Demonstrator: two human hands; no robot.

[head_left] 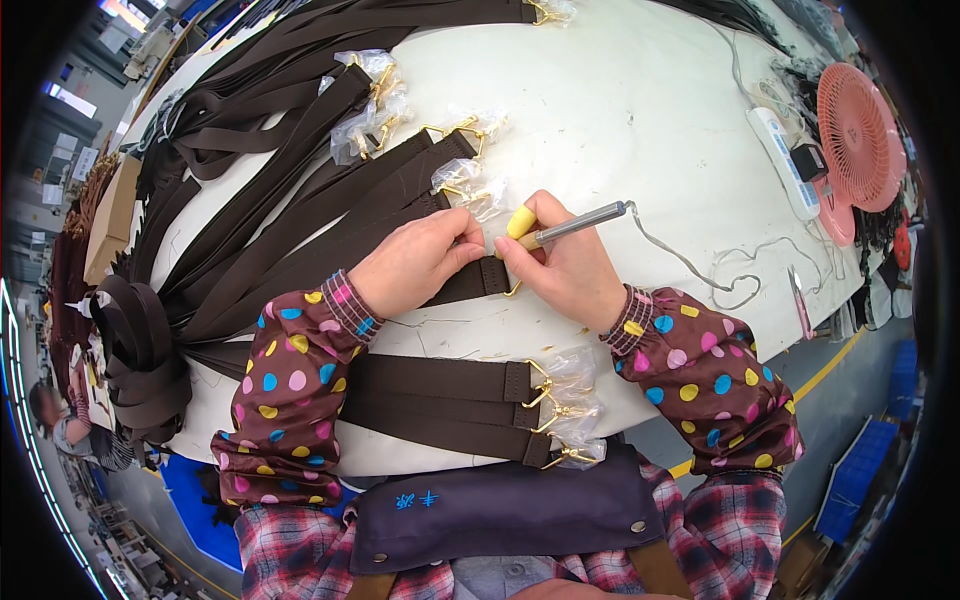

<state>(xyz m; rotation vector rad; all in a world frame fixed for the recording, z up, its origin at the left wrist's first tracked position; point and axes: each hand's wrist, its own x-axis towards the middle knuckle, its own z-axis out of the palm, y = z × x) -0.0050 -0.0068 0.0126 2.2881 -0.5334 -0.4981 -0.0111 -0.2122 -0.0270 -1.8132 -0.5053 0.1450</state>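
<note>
My left hand (418, 262) pinches at the end of a dark brown strap (460, 283) on the white table. My right hand (566, 278), with a yellow cover on one finger, grips a pen-like tool (585, 223) with a grey shaft and a trailing cord, its tip hidden at the strap end beside my left fingertips. More straps (330, 200) lie above, their gold clips (455, 190) wrapped in clear plastic. Below my hands three strap ends (440, 400) carry gold clips (550, 410) in plastic.
A pink fan (858, 135), a white power strip (783, 160) and scissors (800, 300) sit on the table's right. A bundle of straps (135, 350) and a cardboard box (112, 215) are left. A person (75, 420) is at far left. Blue crates (855, 475) stand on the floor.
</note>
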